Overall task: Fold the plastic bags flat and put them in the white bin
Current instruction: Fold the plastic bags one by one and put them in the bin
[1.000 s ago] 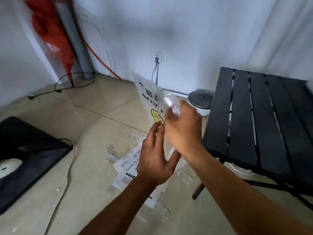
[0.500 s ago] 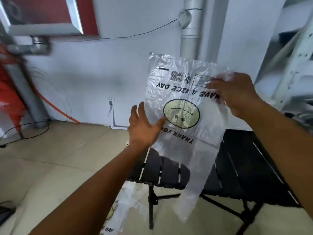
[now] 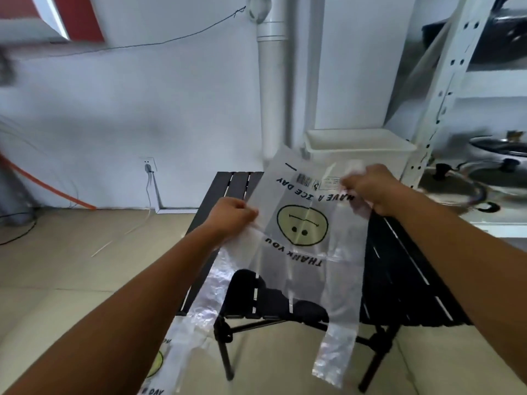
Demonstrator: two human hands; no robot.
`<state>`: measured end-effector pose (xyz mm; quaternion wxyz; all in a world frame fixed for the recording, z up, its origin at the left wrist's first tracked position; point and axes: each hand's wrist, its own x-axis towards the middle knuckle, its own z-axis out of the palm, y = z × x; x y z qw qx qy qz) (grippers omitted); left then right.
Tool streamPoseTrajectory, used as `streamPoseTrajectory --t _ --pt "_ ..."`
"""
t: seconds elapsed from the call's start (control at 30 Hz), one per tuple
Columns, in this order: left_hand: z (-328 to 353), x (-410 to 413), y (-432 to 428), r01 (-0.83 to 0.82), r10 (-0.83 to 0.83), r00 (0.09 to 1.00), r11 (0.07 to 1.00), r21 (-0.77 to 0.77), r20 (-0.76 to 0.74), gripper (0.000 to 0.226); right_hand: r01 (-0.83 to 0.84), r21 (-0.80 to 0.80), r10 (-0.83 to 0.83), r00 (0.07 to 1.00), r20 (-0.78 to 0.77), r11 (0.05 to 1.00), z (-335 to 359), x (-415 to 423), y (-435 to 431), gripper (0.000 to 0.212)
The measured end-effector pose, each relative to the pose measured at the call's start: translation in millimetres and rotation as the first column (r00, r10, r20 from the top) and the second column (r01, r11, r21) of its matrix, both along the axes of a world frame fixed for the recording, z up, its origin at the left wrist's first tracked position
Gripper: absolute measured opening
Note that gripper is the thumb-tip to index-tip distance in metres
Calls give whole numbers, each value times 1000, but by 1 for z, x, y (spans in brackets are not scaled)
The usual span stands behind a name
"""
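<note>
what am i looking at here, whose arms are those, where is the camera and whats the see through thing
There is no machine here. These are a person's two bare arms, seen by a wide-angle camera worn on their head that looks forward and down. Every picture comes from that one camera.

The left hand pinches the left edge of a clear plastic bag. The right hand grips its upper right part. The bag hangs in the air with its print upside down and its handles dangling.

Behind the bag is a black slatted table. The white bin is at the table's far end; I cannot tell whether it stands on the table or behind it. A second printed bag lies on the floor at lower left. A white metal shelf with pots is on the right.
</note>
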<state>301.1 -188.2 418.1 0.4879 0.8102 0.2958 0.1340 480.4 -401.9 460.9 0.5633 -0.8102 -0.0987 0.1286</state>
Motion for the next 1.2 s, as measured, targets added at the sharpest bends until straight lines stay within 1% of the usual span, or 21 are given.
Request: streamPoseTrajectory --t 0.07,0.13,0.2,0.23,0.3,0.33,0.4,0.43,0.47,0.53,0.57,0.63,0.7,0.8,0.87,0.9,0.97,1.03,1.07,1.13,1.2 --pt "-8 2 4 -52 70 987 990 129 -141 21 -70 -85 68 997 -31 994 -11 -4 0 17" --pt "-20 -5 9 -97 137 960 981 168 -246 17 -140 -121 126 986 -112 983 -22 -12 -2 22" --pt "-33 -15 14 -136 184 937 975 176 -296 10 -180 -352 192 981 0 919 -38 -22 -12 52" --pt "-41 -20 18 -156 198 937 974 162 -287 10 -175 -504 271 955 123 846 -45 -30 -21 71" --pt "-48 -29 22 -198 219 943 975 104 -251 9 -293 -615 544 795 270 732 -55 -53 -42 95" --pt "-50 -32 23 -216 229 946 973 80 -230 11 -428 -638 684 695 221 640 -58 -63 -54 106" --pt "-50 -37 23 -235 239 950 971 40 -202 10 -599 -711 860 510 17 369 -64 -83 -73 126" --pt "-48 -38 22 -234 232 955 972 10 -184 7 -588 -773 900 433 -51 239 -68 -89 -81 132" --pt "-46 -38 20 -228 222 962 973 -22 -161 20 -537 -831 921 380 -82 147 -72 -92 -85 136" --pt "-40 -42 15 -196 189 977 978 -75 -95 56 -423 -904 948 307 -83 58 -79 -97 -88 138" --pt "-37 -46 11 -158 155 987 985 -72 -43 62 -380 -924 956 286 -73 43 -82 -99 -89 135" --pt "-34 -61 10 -25 23 998 999 28 63 57 -300 -951 964 264 -1 81 -90 -100 -90 125" --pt "-32 -80 15 144 -156 983 982 126 92 64 -233 -957 962 248 112 172 -98 -100 -92 111" --pt "-32 -108 17 400 -399 916 906 138 -37 74 -163 -944 950 175 257 285 -103 -102 -95 103" --pt "-34 -122 15 505 -478 862 840 198 -167 77 -133 -926 933 119 340 354 -108 -100 -94 95" --pt "-35 -127 14 553 -499 831 785 279 -244 76 -148 -914 925 97 367 378 -110 -100 -93 83" --pt "-37 -134 13 688 -518 726 550 474 -453 72 -165 -891 906 60 419 423 -113 -98 -93 65" --pt "-43 -139 13 759 -473 646 318 568 -599 77 -159 -880 893 49 446 448 -114 -95 -94 62" --pt "-48 -140 12 761 -440 639 242 602 -631 85 -157 -874 887 29 461 459 -116 -93 -94 61" --pt "-61 -141 9 693 -392 697 156 704 -600 95 -200 -855 873 3 488 479 -118 -90 -94 55" --pt "-71 -139 3 568 -378 790 160 807 -482 92 -326 -786 842 60 536 524 -117 -88 -93 43"
